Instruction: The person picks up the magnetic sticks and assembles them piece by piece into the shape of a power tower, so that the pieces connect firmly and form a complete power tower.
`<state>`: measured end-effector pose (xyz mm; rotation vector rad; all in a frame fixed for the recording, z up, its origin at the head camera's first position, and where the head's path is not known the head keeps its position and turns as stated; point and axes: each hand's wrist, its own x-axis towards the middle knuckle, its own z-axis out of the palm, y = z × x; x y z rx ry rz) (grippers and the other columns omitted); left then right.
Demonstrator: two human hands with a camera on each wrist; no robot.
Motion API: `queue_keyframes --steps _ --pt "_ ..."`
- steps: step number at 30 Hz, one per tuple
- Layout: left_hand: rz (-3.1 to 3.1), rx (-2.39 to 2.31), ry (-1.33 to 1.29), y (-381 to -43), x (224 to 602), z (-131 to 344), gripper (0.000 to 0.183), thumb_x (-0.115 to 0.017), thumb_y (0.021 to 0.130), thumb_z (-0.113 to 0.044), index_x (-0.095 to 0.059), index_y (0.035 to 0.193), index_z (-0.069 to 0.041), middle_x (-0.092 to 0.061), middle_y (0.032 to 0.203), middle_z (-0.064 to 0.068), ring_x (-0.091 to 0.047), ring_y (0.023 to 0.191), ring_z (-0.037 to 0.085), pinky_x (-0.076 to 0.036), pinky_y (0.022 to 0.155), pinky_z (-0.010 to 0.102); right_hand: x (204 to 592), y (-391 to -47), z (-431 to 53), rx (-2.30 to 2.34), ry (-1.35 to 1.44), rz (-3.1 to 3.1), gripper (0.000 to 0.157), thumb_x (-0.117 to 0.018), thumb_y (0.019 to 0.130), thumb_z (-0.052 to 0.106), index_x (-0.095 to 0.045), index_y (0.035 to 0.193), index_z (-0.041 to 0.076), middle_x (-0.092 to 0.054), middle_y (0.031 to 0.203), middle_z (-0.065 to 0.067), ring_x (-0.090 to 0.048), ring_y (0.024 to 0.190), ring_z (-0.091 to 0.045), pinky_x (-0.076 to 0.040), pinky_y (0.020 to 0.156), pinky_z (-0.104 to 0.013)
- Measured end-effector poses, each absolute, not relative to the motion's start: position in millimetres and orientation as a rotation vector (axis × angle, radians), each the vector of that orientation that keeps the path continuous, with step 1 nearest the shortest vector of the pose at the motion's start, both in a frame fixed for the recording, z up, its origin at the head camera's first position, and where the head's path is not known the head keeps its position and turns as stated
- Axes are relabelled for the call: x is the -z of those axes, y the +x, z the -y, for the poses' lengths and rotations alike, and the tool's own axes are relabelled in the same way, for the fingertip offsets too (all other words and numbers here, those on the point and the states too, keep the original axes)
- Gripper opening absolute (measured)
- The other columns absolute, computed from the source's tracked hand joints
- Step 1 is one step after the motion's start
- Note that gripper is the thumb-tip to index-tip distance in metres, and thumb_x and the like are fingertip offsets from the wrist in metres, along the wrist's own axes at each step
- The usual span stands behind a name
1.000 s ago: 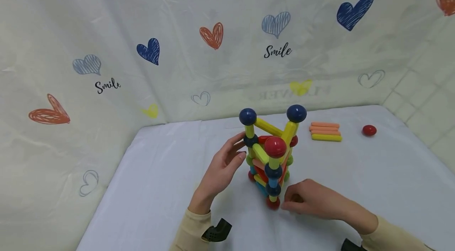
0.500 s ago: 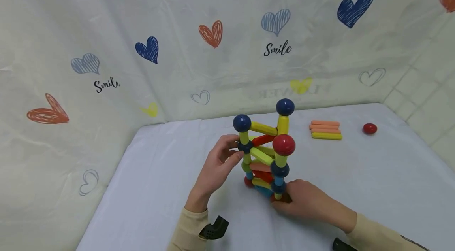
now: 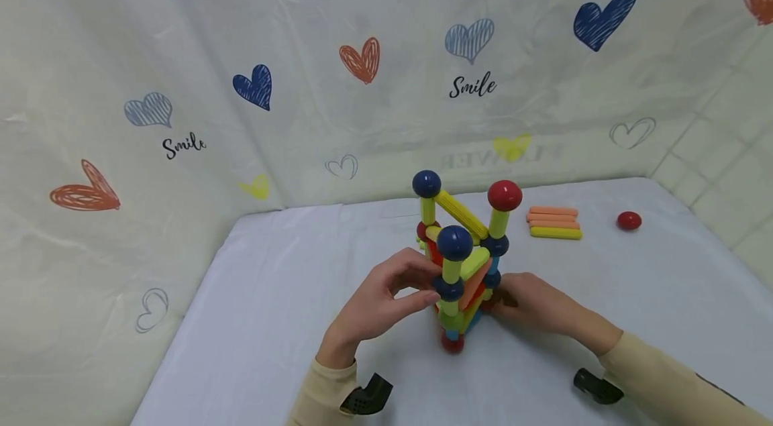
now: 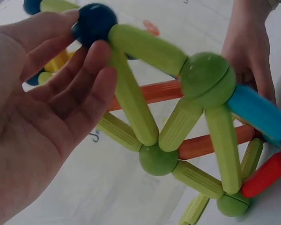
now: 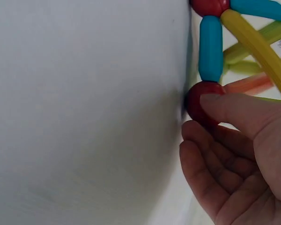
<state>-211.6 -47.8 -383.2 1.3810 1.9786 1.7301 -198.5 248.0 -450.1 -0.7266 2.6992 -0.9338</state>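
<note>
A tower of coloured sticks and balls [image 3: 476, 270], apparently a magnetic stick-and-ball toy, stands upright on the white cloth between both hands. Dark blue balls top two of its posts, and a red ball [image 3: 504, 195] tops the right one. My left hand [image 3: 386, 295] holds a dark blue ball [image 4: 97, 24] partway up the near post between thumb and fingers. Low on the right, my right hand [image 3: 537, 305] pinches a red base ball [image 5: 203, 104], thumb over it and fingers curled below. In the left wrist view, green balls [image 4: 208, 78] join green, orange and blue sticks.
Behind the tower to the right lie several loose sticks [image 3: 553, 222], orange ones and a yellow one. A loose red ball [image 3: 629, 221] sits farther right. The white-covered table [image 3: 272, 318] meets a hanging sheet [image 3: 290, 144] with printed hearts at its back edge.
The tower has turned counterclockwise as seen from above; its red-topped post went from near me to the right rear. My right hand took hold of the base ball and moved away with it.
</note>
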Motion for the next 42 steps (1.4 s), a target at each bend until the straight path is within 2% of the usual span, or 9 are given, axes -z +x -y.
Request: queue_keyframes --steps 6,11,14,17,23,28,33,38,42 --pt "-2.043 -1.757 1.381 -211 383 47 0.02 -0.056 0.097 -0.001 -0.061 0.116 0.001 -0.064 0.108 0.016 -0.064 0.099 0.023 -0.054 0.09 0.037 450 -215 -265 0.861 -0.547 -2.888 0.019 -0.069 0.088 0.006 -0.066 0.107 0.001 -0.065 0.09 -0.001 -0.058 0.08 -0.015 -0.055 0.074 -0.033" --pt "-2.159 -2.033 1.075 -212 383 47 0.015 -0.054 0.1 -0.008 -0.061 0.111 0.0 -0.062 0.104 0.014 -0.062 0.094 0.023 -0.054 0.088 0.035 454 -237 -299 0.703 -0.201 -3.08 0.041 -0.067 0.089 0.006 -0.056 0.125 -0.011 -0.059 0.117 -0.027 -0.057 0.104 -0.041 -0.05 0.088 -0.056" --pt "-2.195 -2.138 0.949 -214 385 46 0.02 -0.054 0.1 -0.011 -0.058 0.119 -0.002 -0.059 0.114 0.011 -0.058 0.106 0.027 -0.052 0.091 0.032 461 -245 -321 0.547 -0.093 -3.14 0.048 -0.064 0.087 0.005 -0.051 0.128 -0.015 -0.048 0.13 -0.034 -0.046 0.116 -0.052 -0.042 0.094 -0.064" --pt "-2.207 -2.121 0.945 -217 387 45 0.034 -0.053 0.101 -0.011 -0.05 0.134 -0.008 -0.051 0.135 0.005 -0.049 0.124 0.026 -0.048 0.099 0.033 466 -247 -331 0.43 -0.051 -3.171 0.046 -0.065 0.085 0.004 -0.053 0.125 -0.015 -0.044 0.132 -0.035 -0.043 0.114 -0.055 -0.042 0.093 -0.066" --pt "-2.154 -1.955 1.093 -219 388 43 0.052 -0.048 0.102 -0.006 -0.031 0.152 -0.013 -0.033 0.155 -0.001 -0.032 0.142 0.015 -0.035 0.112 0.042 460 -241 -329 0.304 -0.095 -3.216 0.032 -0.074 0.082 0.005 -0.064 0.11 -0.009 -0.055 0.106 -0.029 -0.052 0.089 -0.044 -0.05 0.075 -0.056" --pt "-2.151 -1.944 1.131 -220 388 44 0.048 -0.047 0.103 -0.007 -0.035 0.149 -0.01 -0.041 0.15 0.003 -0.041 0.137 0.018 -0.038 0.11 0.038 453 -230 -326 0.248 -0.279 -3.231 0.02 -0.08 0.076 0.0 -0.072 0.095 0.0 -0.059 0.089 -0.014 -0.052 0.085 -0.032 -0.054 0.071 -0.048" --pt "-2.206 -1.994 1.138 -221 388 45 0.04 -0.055 0.1 -0.006 -0.05 0.139 -0.009 -0.052 0.134 0.005 -0.052 0.123 0.022 -0.046 0.103 0.036 448 -217 -326 0.271 -0.401 -3.103 0.019 -0.081 0.077 0.004 -0.065 0.088 0.007 -0.058 0.082 -0.003 -0.052 0.074 -0.021 -0.054 0.066 -0.04" --pt "-2.226 -2.021 1.112 -221 387 48 0.033 -0.062 0.096 -0.005 -0.06 0.128 -0.006 -0.054 0.124 0.007 -0.058 0.112 0.023 -0.049 0.098 0.037 429 -203 -319 0.605 -0.432 -2.886 0.021 -0.077 0.084 0.018 -0.068 0.1 0.01 -0.062 0.087 0.006 -0.054 0.077 -0.013 -0.052 0.067 -0.03" --pt "-2.209 -2.034 1.064 -221 388 50 0.03 -0.064 0.094 -0.007 -0.062 0.124 -0.006 -0.055 0.122 0.008 -0.059 0.11 0.023 -0.05 0.097 0.037 394 -188 -304 1.057 -0.361 -2.683 0.034 -0.069 0.092 0.029 -0.065 0.117 0.006 -0.066 0.1 0.0 -0.06 0.09 -0.017 -0.054 0.074 -0.028"
